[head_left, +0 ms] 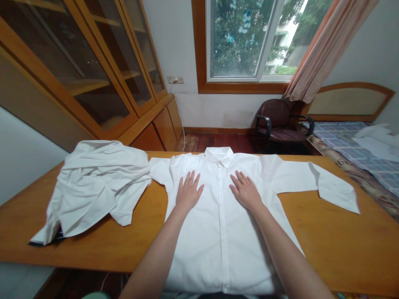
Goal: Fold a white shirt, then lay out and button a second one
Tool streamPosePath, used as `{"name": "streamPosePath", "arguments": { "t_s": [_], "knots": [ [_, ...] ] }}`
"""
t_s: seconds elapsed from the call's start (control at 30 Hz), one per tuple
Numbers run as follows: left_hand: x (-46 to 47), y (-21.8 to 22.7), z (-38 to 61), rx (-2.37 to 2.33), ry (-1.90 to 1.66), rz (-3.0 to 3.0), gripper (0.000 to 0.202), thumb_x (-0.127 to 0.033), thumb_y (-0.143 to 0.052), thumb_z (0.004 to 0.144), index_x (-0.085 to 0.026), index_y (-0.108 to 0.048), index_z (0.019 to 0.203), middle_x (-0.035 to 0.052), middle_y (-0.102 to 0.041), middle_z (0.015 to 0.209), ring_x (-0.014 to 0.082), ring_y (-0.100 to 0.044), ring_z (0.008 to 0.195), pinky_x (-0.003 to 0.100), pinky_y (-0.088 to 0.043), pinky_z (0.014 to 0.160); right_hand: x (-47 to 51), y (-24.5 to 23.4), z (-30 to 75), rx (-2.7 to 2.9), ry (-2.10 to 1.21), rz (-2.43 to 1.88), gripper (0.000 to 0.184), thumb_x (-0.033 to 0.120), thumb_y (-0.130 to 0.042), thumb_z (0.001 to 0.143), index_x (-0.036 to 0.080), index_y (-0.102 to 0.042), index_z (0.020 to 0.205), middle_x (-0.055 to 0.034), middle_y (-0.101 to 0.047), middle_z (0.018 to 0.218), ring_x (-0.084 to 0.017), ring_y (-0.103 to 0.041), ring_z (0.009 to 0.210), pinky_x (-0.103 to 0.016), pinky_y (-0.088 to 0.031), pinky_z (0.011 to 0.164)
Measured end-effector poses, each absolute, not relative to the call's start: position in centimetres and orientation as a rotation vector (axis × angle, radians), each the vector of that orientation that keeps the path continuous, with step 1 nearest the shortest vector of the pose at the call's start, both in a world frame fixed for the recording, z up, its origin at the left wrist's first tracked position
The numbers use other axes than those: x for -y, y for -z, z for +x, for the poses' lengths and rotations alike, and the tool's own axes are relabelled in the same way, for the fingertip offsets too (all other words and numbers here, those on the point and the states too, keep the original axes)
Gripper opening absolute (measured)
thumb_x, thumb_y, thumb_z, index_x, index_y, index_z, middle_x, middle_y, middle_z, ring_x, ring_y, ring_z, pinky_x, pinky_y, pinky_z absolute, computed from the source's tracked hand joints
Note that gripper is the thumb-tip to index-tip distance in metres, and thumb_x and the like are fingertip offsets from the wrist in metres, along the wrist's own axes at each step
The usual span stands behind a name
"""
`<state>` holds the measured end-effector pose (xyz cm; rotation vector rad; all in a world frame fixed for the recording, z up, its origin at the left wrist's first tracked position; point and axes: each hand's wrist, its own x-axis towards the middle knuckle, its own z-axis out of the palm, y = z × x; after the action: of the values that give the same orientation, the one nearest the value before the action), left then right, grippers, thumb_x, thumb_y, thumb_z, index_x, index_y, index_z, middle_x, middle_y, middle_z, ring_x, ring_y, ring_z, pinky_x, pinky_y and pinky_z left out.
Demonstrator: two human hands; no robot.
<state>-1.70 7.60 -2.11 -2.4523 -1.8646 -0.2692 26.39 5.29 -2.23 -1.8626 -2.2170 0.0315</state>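
A white button-up shirt (202,236) lies front side up on the wooden table (339,241), its collar toward the far edge. Its right-hand sleeve stretches out across the table, bent near the cuff; the other sleeve reaches to a heap of white clothing and its end is hidden there. My left hand (189,192) rests flat on the chest of the shirt, left of the button placket, fingers spread. On the other side of the placket my right hand (245,190) also lies flat with fingers apart. Neither hand grips the cloth.
A crumpled pile of white clothing (96,187) with a dark edge sits at the table's left. Beyond the table stand a glass-door cabinet (93,66), an office chair (276,118) under the window, and a bed (368,145) at right. A white cord (181,116) hangs from the wall outlet.
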Motion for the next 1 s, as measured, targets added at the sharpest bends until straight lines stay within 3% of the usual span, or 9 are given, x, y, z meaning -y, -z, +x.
{"name": "streamPosePath", "arguments": {
  "t_s": [0.43, 0.57, 0.67, 0.73, 0.83, 0.93, 1.0],
  "knots": [
    [-7.4, 1.9, -1.6, 1.881, 0.372, -2.438, 0.051, -0.041, -0.037, 0.1, -0.021, -0.05, 0.145, 0.0098, -0.04, 0.157, 0.0259, -0.03, 0.149, 0.051, -0.023, 0.122, -5.7, 2.7, 27.2, 1.994, -0.055, -1.82, 0.046, 0.032, -0.039, 0.1, 0.012, -0.061, 0.135, -0.0133, -0.053, 0.147, -0.027, -0.041, 0.141, -0.046, -0.034, 0.116],
    [-8.0, 2.1, -2.1, 1.89, 0.635, -2.458, 0.043, -0.034, -0.041, 0.098, -0.017, -0.057, 0.134, 0.0125, -0.056, 0.143, 0.0259, -0.045, 0.139, 0.047, -0.03, 0.119, -5.7, 2.7, 27.3, 1.943, -0.049, -1.815, 0.045, 0.031, -0.04, 0.099, 0.012, -0.063, 0.132, -0.0123, -0.057, 0.143, -0.026, -0.044, 0.138, -0.043, -0.034, 0.117],
    [-9.1, 2.0, -3.9, 2.009, 0.994, -2.349, 0.035, -0.03, -0.044, 0.095, -0.015, -0.062, 0.121, 0.0132, -0.067, 0.12, 0.0238, -0.06, 0.116, 0.039, -0.044, 0.107, -5.7, 2.7, 27.4, 1.922, -0.054, -1.81, 0.044, 0.03, -0.041, 0.098, 0.012, -0.064, 0.13, -0.0119, -0.059, 0.141, -0.026, -0.046, 0.136, -0.042, -0.036, 0.116],
    [-10.0, 1.6, -5.9, 2.107, 1.172, -2.155, 0.03, -0.028, -0.046, 0.092, -0.016, -0.065, 0.113, 0.0123, -0.067, 0.111, 0.0245, -0.062, 0.108, 0.039, -0.048, 0.101, -5.8, 2.7, 27.5, 1.912, -0.066, -1.803, 0.043, 0.03, -0.041, 0.097, 0.012, -0.065, 0.129, -0.0123, -0.059, 0.14, -0.026, -0.047, 0.136, -0.043, -0.037, 0.116],
    [-11.3, 0.8, -9.8, 2.259, 1.244, -1.845, 0.025, -0.025, -0.051, 0.087, -0.018, -0.066, 0.106, 0.011, -0.065, 0.107, 0.0279, -0.058, 0.112, 0.046, -0.04, 0.107, -5.8, 2.8, 27.6, 1.888, -0.077, -1.796, 0.042, 0.029, -0.042, 0.097, 0.014, -0.065, 0.128, -0.0121, -0.06, 0.139, -0.026, -0.048, 0.134, -0.044, -0.037, 0.115],
    [-12.5, 0.3, -13.1, 2.487, 1.239, -1.628, 0.027, -0.02, -0.057, 0.08, -0.017, -0.064, 0.106, 0.0108, -0.061, 0.106, 0.0315, -0.054, 0.118, 0.052, -0.036, 0.11, -5.8, 2.9, 27.6, 1.878, -0.085, -1.791, 0.042, 0.028, -0.043, 0.096, 0.014, -0.065, 0.128, -0.0119, -0.061, 0.138, -0.026, -0.048, 0.133, -0.045, -0.037, 0.115],
    [-13.2, 0.3, -14.5, 2.562, 1.288, -1.587, 0.035, -0.018, -0.06, 0.077, -0.015, -0.061, 0.111, 0.0111, -0.058, 0.108, 0.0308, -0.053, 0.12, 0.048, -0.037, 0.11, -5.8, 2.8, 27.6, 1.878, -0.093, -1.785, 0.042, 0.028, -0.043, 0.095, 0.015, -0.065, 0.129, -0.0121, -0.061, 0.138, -0.027, -0.049, 0.133, -0.046, -0.038, 0.114]
  ]
}}
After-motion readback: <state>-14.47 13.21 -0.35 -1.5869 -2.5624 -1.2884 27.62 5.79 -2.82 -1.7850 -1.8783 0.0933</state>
